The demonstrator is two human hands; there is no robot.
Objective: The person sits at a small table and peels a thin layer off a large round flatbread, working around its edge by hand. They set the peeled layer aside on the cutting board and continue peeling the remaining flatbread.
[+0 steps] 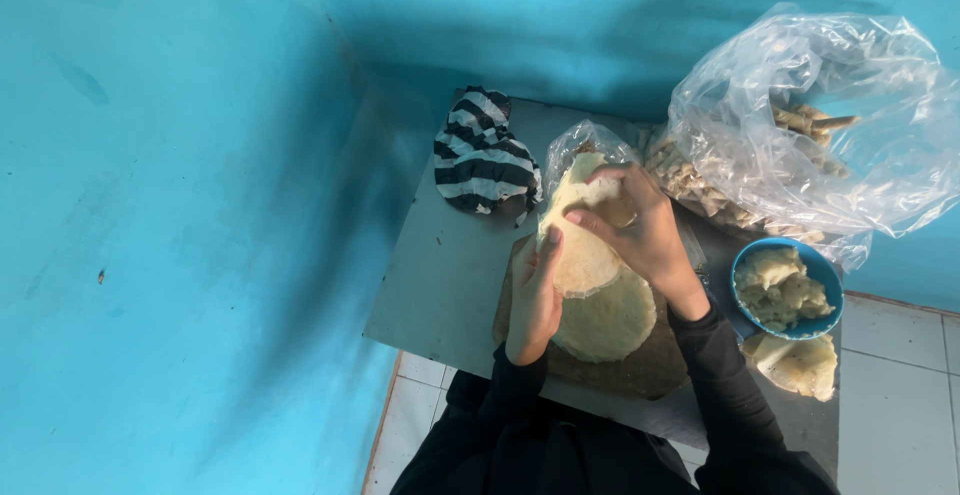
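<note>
Large clear bag (pixel 800 125) of finished rolls right of the grip; thin pale wrapper sheet (pixel 585 245) pinched between left hand (pixel 535 295) and right hand (pixel 640 230), half peeled off stack (pixel 610 320); blue filling bowl (pixel 790 285) just right, unused yet.

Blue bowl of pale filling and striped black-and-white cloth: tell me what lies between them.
In the head view, between the blue bowl and the striped cloth lie both hands holding thin round pale wrappers over a brown board.
</note>
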